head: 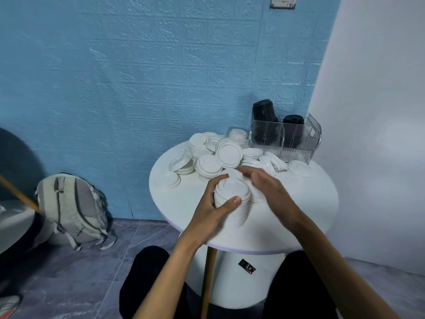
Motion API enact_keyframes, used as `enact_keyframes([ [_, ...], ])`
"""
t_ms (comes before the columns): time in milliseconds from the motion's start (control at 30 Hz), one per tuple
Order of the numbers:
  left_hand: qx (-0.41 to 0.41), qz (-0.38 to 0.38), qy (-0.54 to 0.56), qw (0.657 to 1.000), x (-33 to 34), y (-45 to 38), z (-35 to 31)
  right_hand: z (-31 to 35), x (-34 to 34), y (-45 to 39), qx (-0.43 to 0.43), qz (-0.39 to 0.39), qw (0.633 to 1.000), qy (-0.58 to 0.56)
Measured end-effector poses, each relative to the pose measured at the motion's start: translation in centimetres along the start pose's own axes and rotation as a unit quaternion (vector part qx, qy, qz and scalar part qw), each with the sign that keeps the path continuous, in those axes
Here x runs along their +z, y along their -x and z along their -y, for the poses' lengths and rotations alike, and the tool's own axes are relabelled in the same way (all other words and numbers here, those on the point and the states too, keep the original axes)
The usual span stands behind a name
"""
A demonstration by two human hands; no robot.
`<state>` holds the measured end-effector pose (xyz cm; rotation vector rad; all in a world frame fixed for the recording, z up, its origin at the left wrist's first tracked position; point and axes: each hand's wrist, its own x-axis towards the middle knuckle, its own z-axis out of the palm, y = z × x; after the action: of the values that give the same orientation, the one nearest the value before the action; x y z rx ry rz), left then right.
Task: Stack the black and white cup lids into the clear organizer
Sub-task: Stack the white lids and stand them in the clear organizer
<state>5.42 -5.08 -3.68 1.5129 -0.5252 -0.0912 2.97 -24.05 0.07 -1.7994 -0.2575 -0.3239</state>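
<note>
My left hand (212, 207) grips a tall stack of white cup lids (233, 199) above the near part of the round white table (179, 199). Beside the stack, my right hand (269, 188) has its fingers loosely bent, the fingertips at the stack's top edge; it is blurred. Several loose white lids (220, 155) lie piled across the table's far half. The clear ribbed organizer (285, 140) stands at the back right and holds two stacks of black lids (264, 113).
A blue textured wall runs behind the table and a white wall stands to the right. A grey backpack (71, 210) leans on the floor at left. A wooden table leg (209, 279) drops between my knees.
</note>
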Motion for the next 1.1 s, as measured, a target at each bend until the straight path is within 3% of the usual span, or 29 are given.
enact_keyframes([
  [133, 0.014, 0.000, -0.022, 1.000, 0.1, 0.2, -0.2, -1.6, -2.3, -0.7, -0.058, -0.109, 0.976, 0.179],
  [300, 0.023, -0.032, -0.041, 0.998, 0.2, 0.2, 0.1, -4.9, -2.8, 0.1, -0.024, -0.069, 0.955, 0.289],
  [433, 0.005, -0.023, -0.037, 0.999, 0.4, 0.2, 0.1, -5.6, -2.6, 0.2, -0.035, -0.065, 0.952, 0.297],
  [600, -0.007, -0.025, -0.032, 0.999, 0.4, 0.2, 0.0, -5.5, -2.6, 0.1, -0.021, -0.119, 0.949, 0.293],
  [867, -0.003, -0.013, -0.018, 1.000, 0.4, 0.4, -0.4, -2.5, -2.5, 0.5, -0.013, -0.185, 0.965, 0.187],
  [1100, 0.006, -0.015, -0.016, 1.000, 0.4, 0.5, -0.8, 1.3, -0.2, 1.0, -0.077, -0.108, 0.985, 0.108],
])
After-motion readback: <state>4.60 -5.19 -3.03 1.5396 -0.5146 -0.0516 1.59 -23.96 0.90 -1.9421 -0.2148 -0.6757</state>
